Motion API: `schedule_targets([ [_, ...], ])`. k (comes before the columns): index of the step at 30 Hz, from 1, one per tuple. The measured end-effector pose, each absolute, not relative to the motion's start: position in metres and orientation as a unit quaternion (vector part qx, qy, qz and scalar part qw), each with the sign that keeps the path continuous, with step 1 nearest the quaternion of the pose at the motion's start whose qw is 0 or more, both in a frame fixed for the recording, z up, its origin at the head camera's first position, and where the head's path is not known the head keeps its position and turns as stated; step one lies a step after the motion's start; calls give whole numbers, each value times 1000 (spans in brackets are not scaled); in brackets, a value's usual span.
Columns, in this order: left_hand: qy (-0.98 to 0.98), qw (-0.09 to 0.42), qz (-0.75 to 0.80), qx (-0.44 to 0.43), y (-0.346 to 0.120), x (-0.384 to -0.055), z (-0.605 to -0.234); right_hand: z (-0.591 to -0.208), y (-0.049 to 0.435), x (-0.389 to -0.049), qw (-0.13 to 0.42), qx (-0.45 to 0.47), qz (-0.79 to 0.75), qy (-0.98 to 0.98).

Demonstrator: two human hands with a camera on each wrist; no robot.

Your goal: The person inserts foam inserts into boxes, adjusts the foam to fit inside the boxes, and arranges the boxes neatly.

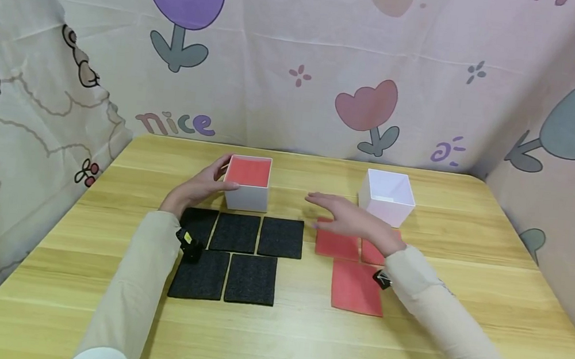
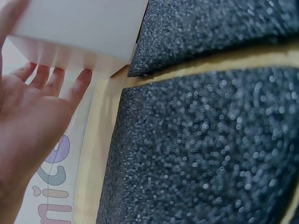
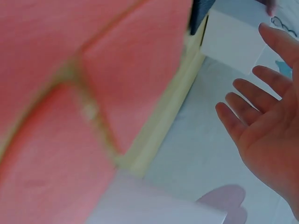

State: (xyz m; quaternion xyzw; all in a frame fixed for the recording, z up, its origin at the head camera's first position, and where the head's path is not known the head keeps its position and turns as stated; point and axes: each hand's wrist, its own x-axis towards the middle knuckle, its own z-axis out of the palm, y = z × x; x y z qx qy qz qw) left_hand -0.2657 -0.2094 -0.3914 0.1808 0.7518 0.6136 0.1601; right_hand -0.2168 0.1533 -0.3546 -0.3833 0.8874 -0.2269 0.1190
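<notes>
My left hand (image 1: 199, 187) grips a white square box (image 1: 247, 199), thumb at the front corner and fingers against its left side. In the left wrist view four fingertips (image 2: 84, 77) press on the box wall. A red square sheet (image 1: 249, 171) shows inside the box's rim. My right hand (image 1: 350, 217) holds nothing; it hovers over red squares (image 1: 338, 245) with its fingers extended and spread. The right wrist view shows that hand's bare palm (image 3: 271, 140). Just beyond it stands a second white box (image 1: 387, 200), open at the top.
Several black felt-like squares (image 1: 280, 238) lie in two rows in front of the left box. A single red square (image 1: 357, 287) lies nearer than the other red ones. The wooden table (image 1: 271, 345) ends at a printed cloth backdrop (image 1: 273, 109).
</notes>
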Motion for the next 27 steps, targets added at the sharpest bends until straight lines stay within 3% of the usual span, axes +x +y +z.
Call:
schedule_targets([
  [7, 746, 163, 619, 185, -210, -265, -392, -362, 191, -203, 136, -342, -240, 898],
  [17, 747, 164, 618, 185, -211, -265, -392, -375, 242, -188, 82, -343, -261, 899],
  [27, 746, 168, 618, 183, -211, -265, -390, -381, 285, -177, 90, -303, -280, 907],
])
